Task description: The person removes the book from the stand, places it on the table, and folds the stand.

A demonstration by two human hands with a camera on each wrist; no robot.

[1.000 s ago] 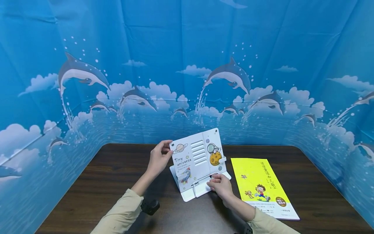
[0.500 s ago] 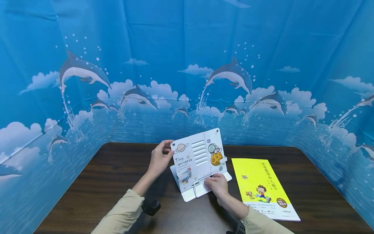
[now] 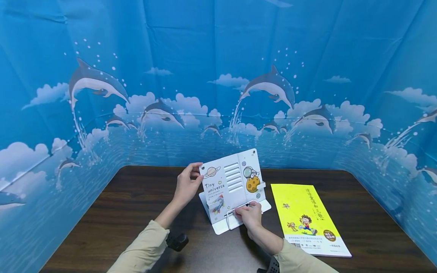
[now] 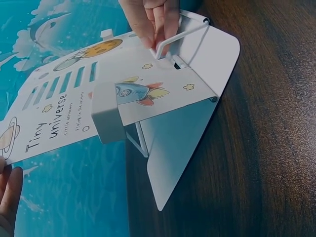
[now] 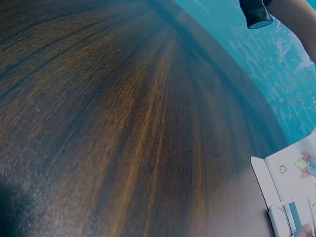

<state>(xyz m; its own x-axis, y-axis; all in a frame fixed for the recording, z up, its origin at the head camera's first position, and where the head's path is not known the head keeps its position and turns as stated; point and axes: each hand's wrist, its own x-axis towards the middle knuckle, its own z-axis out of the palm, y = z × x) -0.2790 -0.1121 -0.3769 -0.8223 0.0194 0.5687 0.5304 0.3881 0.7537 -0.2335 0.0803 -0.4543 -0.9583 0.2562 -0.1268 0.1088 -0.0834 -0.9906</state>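
A white book stand (image 3: 240,195) printed "Tiny universe", with a planet, rocket and astronaut, stands tilted back on the dark table. My left hand (image 3: 186,185) grips the panel's upper left corner between thumb and fingers; its fingertips show at the left edge of the left wrist view. Low at the stand's front, my right hand (image 3: 250,218) has its fingers curled at the bent wire page holder (image 4: 182,35). In the left wrist view the fingertips of the right hand (image 4: 150,19) pinch around the wire's end. Only a corner of the stand (image 5: 284,182) shows in the right wrist view.
A yellow book (image 3: 300,204) with a cartoon child on its cover lies flat to the right of the stand. Behind the wooden table (image 3: 143,197) hangs a blue dolphin-print curtain (image 3: 191,76). A black wrist camera (image 3: 177,242) sits under the left forearm.
My right hand has slid left along the stand's lower front, closer to the bent wire's left part. The left hand keeps its grip on the corner, and the stand stays in place.
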